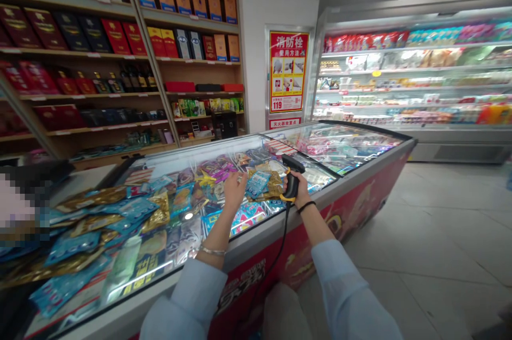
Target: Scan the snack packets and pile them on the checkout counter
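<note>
- Gripping the black handheld barcode scanner (292,182) with its yellow trim, the right hand (298,189) is up over the middle of the chest freezer (352,206), the scanner's long axis near upright and its head tipped toward the freezer's far side.
- Right fingers (298,180) wrapped closed around the handle, and that scanner is all they're holding!
- Left hand (235,193) just beside it, toward the freezer's left end, its fingers (241,179) spread wide and empty; can't tell from here if they're touching anything.
- Blue and gold foil packets (182,198) right under that left hand, which is the nearer one, spread along the freezer's left half behind the glass lid (316,172).
- A black cord (278,260) drops from the scanner over the freezer's front edge.
- Behind the freezer, a red fire hydrant instruction poster (287,71) beside wooden shelves (188,21) stacked with boxed goods.
- Off the freezer's right end, a lit refrigerated display case (460,152) above a tile floor (432,254).
</note>
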{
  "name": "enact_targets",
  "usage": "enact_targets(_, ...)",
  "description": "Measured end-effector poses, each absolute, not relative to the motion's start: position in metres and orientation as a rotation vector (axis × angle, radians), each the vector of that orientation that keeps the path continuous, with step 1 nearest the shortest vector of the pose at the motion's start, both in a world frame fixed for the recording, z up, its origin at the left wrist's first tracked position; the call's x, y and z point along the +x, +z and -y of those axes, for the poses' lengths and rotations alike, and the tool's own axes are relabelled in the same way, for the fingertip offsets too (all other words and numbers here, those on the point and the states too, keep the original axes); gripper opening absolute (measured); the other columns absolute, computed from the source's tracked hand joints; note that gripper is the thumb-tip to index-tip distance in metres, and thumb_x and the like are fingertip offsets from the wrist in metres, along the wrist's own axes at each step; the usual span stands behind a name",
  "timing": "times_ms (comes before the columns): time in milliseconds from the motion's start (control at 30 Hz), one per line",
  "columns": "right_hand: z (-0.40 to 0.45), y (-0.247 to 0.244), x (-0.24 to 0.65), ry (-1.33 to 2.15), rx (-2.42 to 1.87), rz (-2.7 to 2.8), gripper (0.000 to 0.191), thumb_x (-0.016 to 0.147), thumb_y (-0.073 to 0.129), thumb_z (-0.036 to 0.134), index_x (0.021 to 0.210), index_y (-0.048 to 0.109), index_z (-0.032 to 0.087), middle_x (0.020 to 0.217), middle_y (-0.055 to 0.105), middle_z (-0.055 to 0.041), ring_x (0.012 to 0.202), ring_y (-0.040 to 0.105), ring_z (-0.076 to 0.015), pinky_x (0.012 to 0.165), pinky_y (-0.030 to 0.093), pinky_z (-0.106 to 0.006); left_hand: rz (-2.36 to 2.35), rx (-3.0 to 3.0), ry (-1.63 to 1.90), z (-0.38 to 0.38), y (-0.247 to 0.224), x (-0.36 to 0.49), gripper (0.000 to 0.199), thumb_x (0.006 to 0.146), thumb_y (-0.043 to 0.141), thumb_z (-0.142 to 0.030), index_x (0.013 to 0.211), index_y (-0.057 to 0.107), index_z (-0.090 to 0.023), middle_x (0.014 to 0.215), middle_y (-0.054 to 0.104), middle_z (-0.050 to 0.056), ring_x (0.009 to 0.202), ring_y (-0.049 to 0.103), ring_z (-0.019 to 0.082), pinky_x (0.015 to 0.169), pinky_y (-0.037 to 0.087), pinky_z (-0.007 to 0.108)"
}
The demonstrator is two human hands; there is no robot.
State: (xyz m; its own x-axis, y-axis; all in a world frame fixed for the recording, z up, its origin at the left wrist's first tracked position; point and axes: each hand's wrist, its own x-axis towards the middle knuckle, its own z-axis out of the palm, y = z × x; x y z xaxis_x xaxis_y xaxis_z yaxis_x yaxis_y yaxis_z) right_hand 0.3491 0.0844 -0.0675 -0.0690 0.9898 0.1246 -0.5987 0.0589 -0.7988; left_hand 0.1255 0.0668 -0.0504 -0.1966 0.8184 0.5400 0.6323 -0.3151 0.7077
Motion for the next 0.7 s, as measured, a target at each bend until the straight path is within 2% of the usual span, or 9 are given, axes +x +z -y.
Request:
enact_targets(233,-0.080,-0.064,0.345,1.446,-0.584,0.751,0.027,0.060,0.066,0.038,0.077,0.055,0.020,0.050,0.053,0.0048,0.039,0.049,-0.0109,0.037,0.040,-0.022,-1.672,1.825,1.566,-0.067,-0.051,0.125,0.028,0.089,0.048,-0.037,0.084,0.066,-0.017,0.092,0.062,0.005,0.067,0.055,0.013,0.074,0.045,0.029)
enact_targets(367,-0.077,-0.061,0.344,1.441,-0.578,0.761,0.027,0.058,0.066,0.038,0.076,0.055,0.020,0.049,0.052,0.0050,0.037,0.048,-0.0112,0.035,0.039,-0.023,-1.694,1.771,1.645,-0.066,-0.042,0.112,0.023,0.088,0.050,-0.032,0.082,0.066,-0.016,0.090,0.062,0.005,0.076,0.057,0.014,0.077,0.045,0.029)
enact_targets(533,-0.070,-0.051,0.342,1.352,-0.517,0.746,0.028,0.056,0.067,0.038,0.075,0.056,0.020,0.049,0.053,0.0049,0.038,0.049,-0.0106,0.036,0.041,-0.022,-1.714,1.733,1.776,-0.048,-0.016,0.070,0.023,0.087,0.051,-0.031,0.080,0.067,-0.016,0.088,0.063,0.005,0.082,0.058,0.015,0.079,0.045,0.028)
enact_targets(700,-0.058,-0.027,0.303,1.443,-0.444,0.838,0.025,0.059,0.067,0.038,0.072,0.055,0.020,0.050,0.054,0.0040,0.039,0.051,-0.0109,0.037,0.043,-0.021,-1.832,1.683,1.867,-0.010,0.001,0.011,0.025,0.088,0.049,-0.032,0.082,0.068,-0.017,0.084,0.061,0.004,0.080,0.057,0.014,0.078,0.045,0.027)
